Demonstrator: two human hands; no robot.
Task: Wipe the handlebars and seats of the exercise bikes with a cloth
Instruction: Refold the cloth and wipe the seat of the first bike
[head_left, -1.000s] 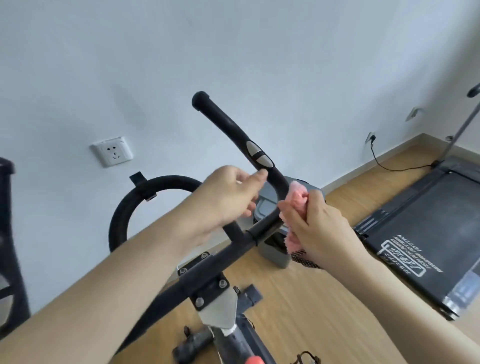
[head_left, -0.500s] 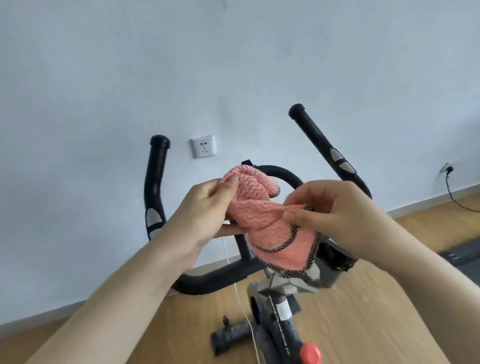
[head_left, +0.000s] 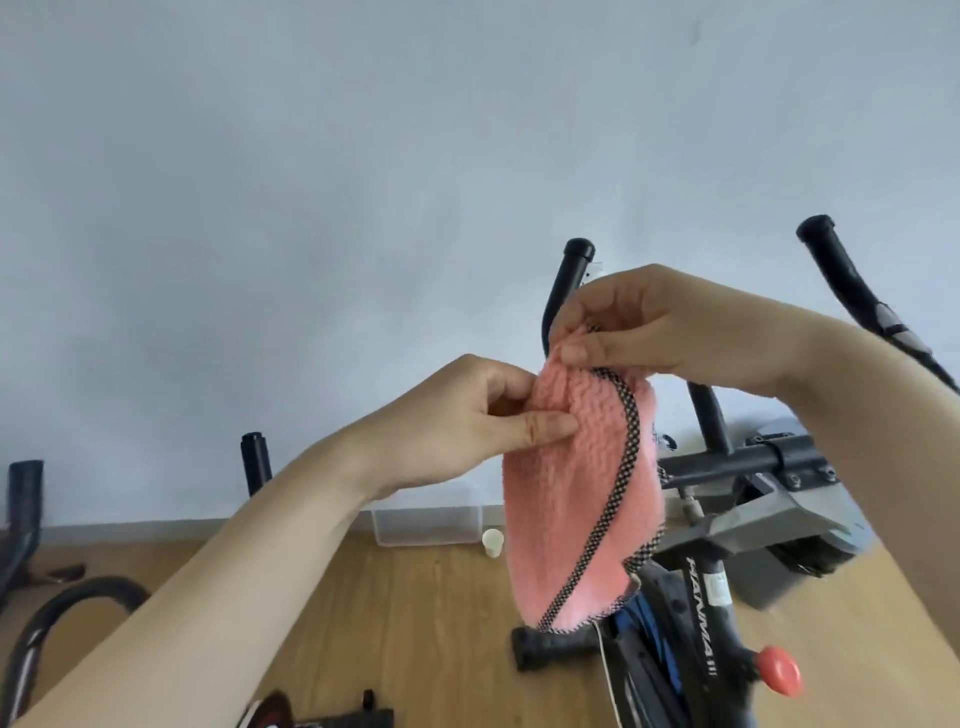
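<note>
A: Fingers (head_left: 550, 427) of the left hand (head_left: 457, 421) pinch the pink cloth (head_left: 576, 499) at its upper left edge.

B: And the right hand (head_left: 670, 325) pinches its top corner; the cloth hangs in the air in front of the exercise bike's handlebars (head_left: 852, 291), off them.

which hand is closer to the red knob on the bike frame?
Right. The right hand pinches the pink cloth's top edge, above the red round knob; the left hand pinches the cloth's left side, farther left.
</note>
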